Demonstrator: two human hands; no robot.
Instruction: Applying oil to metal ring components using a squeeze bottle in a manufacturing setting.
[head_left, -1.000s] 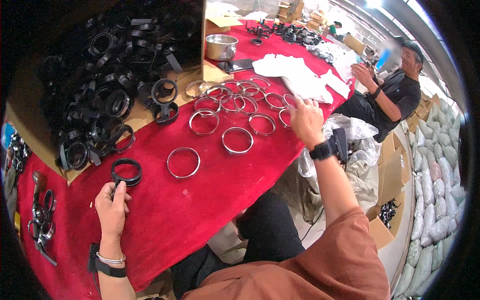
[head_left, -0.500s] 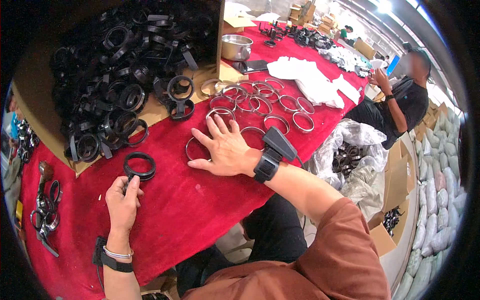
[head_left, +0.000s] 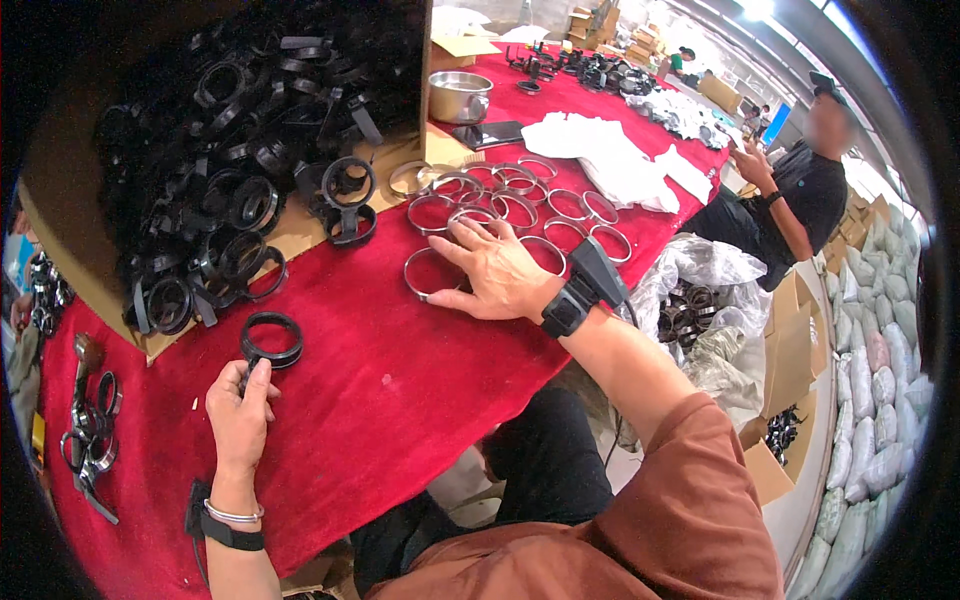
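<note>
The table cover (head_left: 400, 380) looks like matt red cloth; the rings (head_left: 432, 212) laid on it are bright, glossy metal; the black ring (head_left: 271, 338) looks like dull plastic; the pot (head_left: 459, 96) is shiny steel; the box (head_left: 70, 240) is plain brown cardboard.

Metal rings (head_left: 520, 200) right of box (head_left: 300, 225)

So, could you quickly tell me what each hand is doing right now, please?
Left hand: closed, pinching the edge of a black ring on the red cloth.
Right hand: open, spread flat over a metal ring.
</note>
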